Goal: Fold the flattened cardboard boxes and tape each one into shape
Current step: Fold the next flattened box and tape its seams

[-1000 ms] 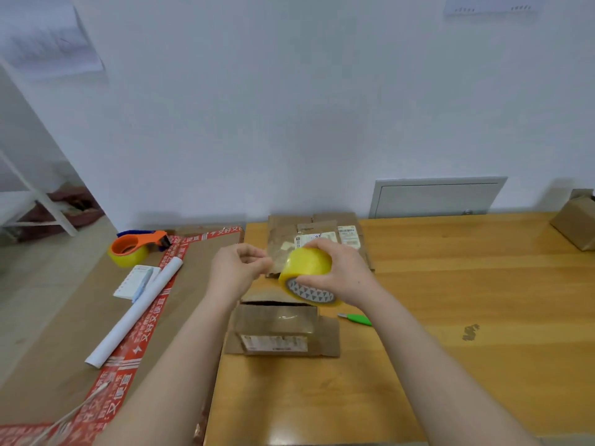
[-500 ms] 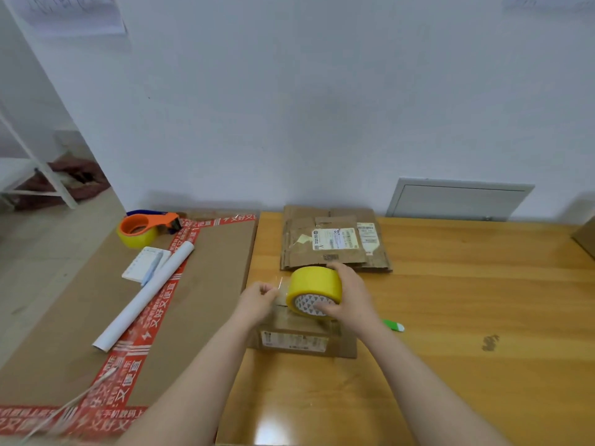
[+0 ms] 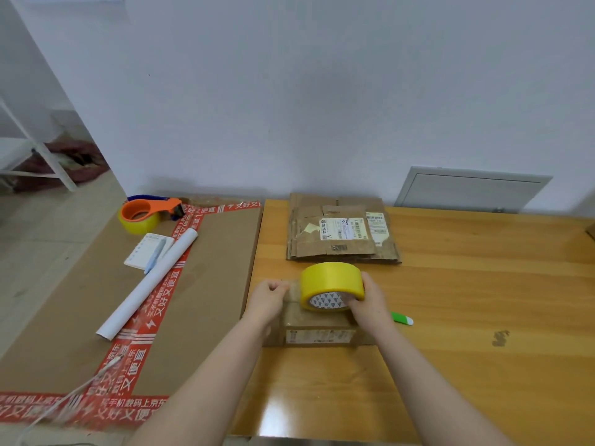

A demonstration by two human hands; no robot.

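Observation:
A small folded cardboard box (image 3: pixel 317 331) with a white label on its near side stands on the wooden table (image 3: pixel 467 317) in front of me. My right hand (image 3: pixel 370 300) grips a yellow tape roll (image 3: pixel 331 283) resting on the box top. My left hand (image 3: pixel 269 299) pinches the clear free end of the tape at the box's left edge, so a short strip stretches between hand and roll. A stack of flattened cardboard boxes (image 3: pixel 343 235) with shipping labels lies just behind, near the wall.
A green and white utility knife (image 3: pixel 402 318) lies right of the box. To the left, a large cardboard sheet (image 3: pixel 209 284) with red printed tape holds an orange tape dispenser (image 3: pixel 145 214), a notepad with pen (image 3: pixel 148 251), a white paper roll (image 3: pixel 149 281) and a cable (image 3: pixel 64 400).
Both hands came down from mid-air with the roll; the roll now sits on the box top. The left hand has drawn the tape end toward the box's left edge.

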